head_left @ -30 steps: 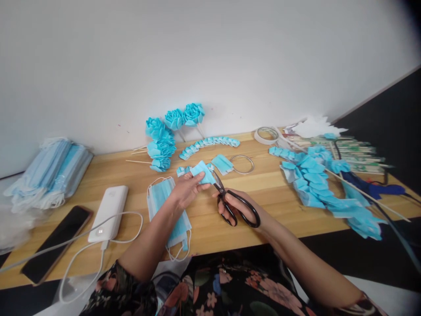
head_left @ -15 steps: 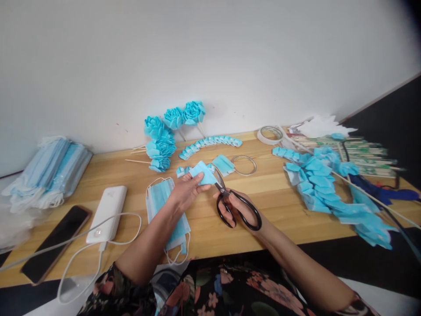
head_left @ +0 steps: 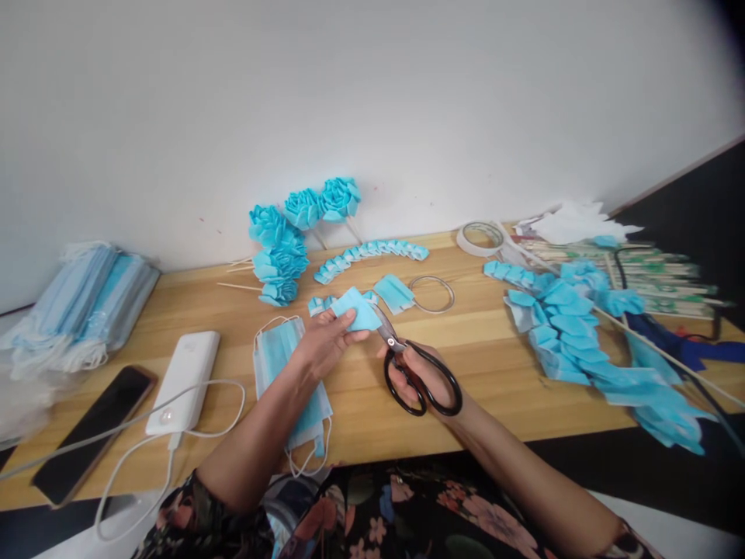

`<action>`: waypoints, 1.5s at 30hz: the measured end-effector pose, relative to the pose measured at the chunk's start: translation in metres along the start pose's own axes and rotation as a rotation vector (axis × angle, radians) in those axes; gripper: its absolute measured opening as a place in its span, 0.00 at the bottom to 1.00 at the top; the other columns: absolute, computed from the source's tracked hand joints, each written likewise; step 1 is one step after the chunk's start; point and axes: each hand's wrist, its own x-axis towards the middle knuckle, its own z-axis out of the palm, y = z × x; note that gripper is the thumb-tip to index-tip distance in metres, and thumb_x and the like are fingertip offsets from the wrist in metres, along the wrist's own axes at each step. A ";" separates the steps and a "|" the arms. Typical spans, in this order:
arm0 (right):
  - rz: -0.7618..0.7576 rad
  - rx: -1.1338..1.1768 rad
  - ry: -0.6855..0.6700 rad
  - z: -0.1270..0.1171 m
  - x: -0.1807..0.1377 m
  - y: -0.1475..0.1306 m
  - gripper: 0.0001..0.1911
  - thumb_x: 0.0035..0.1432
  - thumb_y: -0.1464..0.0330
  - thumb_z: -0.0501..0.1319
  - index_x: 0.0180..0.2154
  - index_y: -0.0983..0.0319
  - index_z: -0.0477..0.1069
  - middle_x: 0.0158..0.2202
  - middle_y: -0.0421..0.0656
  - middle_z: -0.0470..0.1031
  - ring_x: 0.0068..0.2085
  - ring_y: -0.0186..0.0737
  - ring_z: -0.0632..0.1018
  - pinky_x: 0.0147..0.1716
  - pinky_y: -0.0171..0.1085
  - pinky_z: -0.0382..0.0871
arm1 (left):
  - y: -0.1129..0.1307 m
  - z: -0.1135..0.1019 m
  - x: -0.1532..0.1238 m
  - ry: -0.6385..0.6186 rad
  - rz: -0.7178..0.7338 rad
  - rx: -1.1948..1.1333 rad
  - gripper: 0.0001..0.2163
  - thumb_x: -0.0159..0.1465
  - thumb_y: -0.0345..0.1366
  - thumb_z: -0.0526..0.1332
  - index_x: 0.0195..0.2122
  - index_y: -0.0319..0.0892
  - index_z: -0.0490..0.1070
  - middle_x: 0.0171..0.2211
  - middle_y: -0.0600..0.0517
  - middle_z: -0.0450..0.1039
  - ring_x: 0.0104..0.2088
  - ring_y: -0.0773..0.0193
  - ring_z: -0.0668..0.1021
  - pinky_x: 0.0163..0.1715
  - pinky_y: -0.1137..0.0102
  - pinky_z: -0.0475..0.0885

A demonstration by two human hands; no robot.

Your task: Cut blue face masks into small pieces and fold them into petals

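Note:
My left hand (head_left: 327, 341) pinches a small blue piece of mask fabric (head_left: 356, 308) between thumb and fingers. Fingers of my right hand (head_left: 416, 365) are through the black loops of a pair of scissors (head_left: 427, 380), whose blades meet the fabric's right edge. Beneath my left forearm lie blue face masks (head_left: 279, 349) with white ear loops. Another cut blue piece (head_left: 394, 293) rests on the table behind the scissors. Partly covered by the held fabric is a short row of folded blue pieces (head_left: 319, 304); a longer curved row (head_left: 372, 252) lies farther back.
Blue fabric flowers (head_left: 279, 252) on sticks lean by the wall. Tape rolls (head_left: 480, 238) and a thin ring (head_left: 434, 293) lie at the back. Blue petal strips (head_left: 567, 326) spread rightward; a mask stack (head_left: 87, 303), phone (head_left: 96, 435) and cabled power bank (head_left: 185, 380) stand left.
The scissor blades have closed further at the fabric's edge, and the handle loops have come nearer each other. Both hands stay in about the same place; the view has shifted slightly.

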 end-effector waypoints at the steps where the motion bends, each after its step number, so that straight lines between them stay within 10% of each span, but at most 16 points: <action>1: 0.004 0.005 -0.003 -0.001 0.000 0.001 0.24 0.61 0.49 0.57 0.42 0.63 0.71 0.19 0.33 0.63 0.14 0.25 0.60 0.12 0.28 0.56 | 0.000 -0.001 0.000 -0.009 0.006 0.009 0.11 0.53 0.30 0.71 0.39 0.37 0.78 0.36 0.48 0.81 0.35 0.62 0.82 0.34 0.74 0.81; 45: -0.030 -0.025 -0.313 -0.003 0.000 -0.005 0.36 0.60 0.44 0.53 0.60 0.59 0.53 0.26 0.34 0.68 0.19 0.28 0.65 0.34 0.44 0.76 | 0.009 -0.003 -0.001 -0.056 0.138 0.185 0.16 0.46 0.40 0.76 0.30 0.34 0.78 0.27 0.50 0.79 0.26 0.66 0.79 0.25 0.73 0.78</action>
